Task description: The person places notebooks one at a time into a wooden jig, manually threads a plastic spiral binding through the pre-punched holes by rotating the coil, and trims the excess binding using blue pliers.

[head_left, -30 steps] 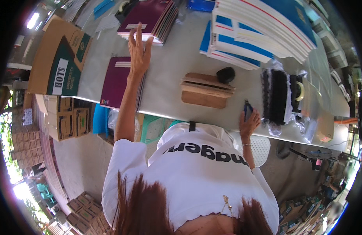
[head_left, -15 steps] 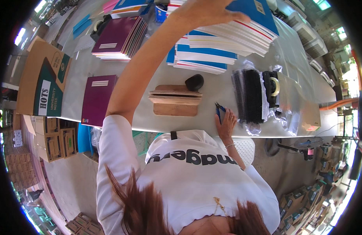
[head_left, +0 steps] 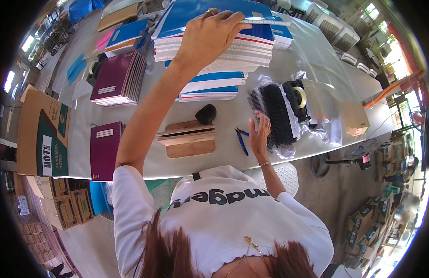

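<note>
While the left hand (head_left: 210,34) stretches far across the tabletop (head_left: 316,55), its fingers curl over the top edge of the blue notebook (head_left: 214,9) that crowns the tall stack of blue and white notebooks (head_left: 224,69), gripping that cover. The right hand (head_left: 259,134) stays close to the body, fingers spread wide and holding nothing, its fingertips just beside the bundle of black spiral bindings (head_left: 275,116). Blue-handled pliers (head_left: 241,139) lie on the tabletop right by that hand. A wooden block (head_left: 186,139) sits near the front edge with a black lump (head_left: 205,113) touching its far side. Maroon notebooks (head_left: 118,78) are stacked to the left, one maroon notebook (head_left: 103,150) lying alone nearer.
</note>
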### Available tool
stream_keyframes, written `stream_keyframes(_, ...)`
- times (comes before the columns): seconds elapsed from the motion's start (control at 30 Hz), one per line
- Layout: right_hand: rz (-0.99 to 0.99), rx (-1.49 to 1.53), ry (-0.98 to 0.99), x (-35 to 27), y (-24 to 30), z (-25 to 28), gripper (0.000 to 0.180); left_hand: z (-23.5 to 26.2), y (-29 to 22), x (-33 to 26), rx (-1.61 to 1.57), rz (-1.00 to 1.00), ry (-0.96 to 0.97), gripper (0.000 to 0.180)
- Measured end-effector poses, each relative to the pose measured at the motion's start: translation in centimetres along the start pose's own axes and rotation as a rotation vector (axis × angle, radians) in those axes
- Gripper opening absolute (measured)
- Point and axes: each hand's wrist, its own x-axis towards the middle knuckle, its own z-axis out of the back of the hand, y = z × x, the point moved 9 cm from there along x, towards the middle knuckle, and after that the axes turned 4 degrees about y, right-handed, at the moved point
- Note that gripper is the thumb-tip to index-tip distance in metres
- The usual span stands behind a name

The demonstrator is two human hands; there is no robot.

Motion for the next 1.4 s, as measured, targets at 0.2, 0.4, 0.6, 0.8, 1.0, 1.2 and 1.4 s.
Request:
stream_keyframes(0.2, -0.056, 0.926, 0.037, 5.8, 6.0, 4.8, 0.052, 6.4, -5.9, 4.2, -0.413, 0.145, 0.098, 0.028)
stream_keyframes(0.4, 0.087, 1.270, 0.032, 5.8, 11.0, 10.0, 0.062, 8.4, -9.4, 4.4, -1.215, 0.179, -0.401, 0.023)
stream_keyframes(0.6, 0.050, 1.525, -0.012, 3.1, 10.4, 11.0, 0.048, 0.6, -8.2, -0.8, -2.114, 0.408, 0.073, 0.029)
stream_keyframes(0.8, -0.174, 1.577, 0.014, 1.9, 5.4, 6.0, 0.037, -1.8, -7.0, -9.9, -1.622, 0.688, -0.096, 0.027)
stream_keyframes(1.0, -0.205, 1.556, 0.116, -0.5, -2.1, -0.4, 0.045, -2.2, -1.3, -19.3, -1.404, 0.871, -0.084, 0.024)
stream_keyframes(1.2, -0.268, 1.445, 0.136, -1.2, -2.4, -3.4, 0.046, -2.1, -0.2, -27.1, -1.314, 0.885, 0.066, 0.024)
stream_keyframes(1.4, -0.146, 1.458, 0.196, -0.8, -2.9, -3.9, 0.045, -1.8, -0.4, -29.8, -1.336, 1.034, 0.067, 0.023)
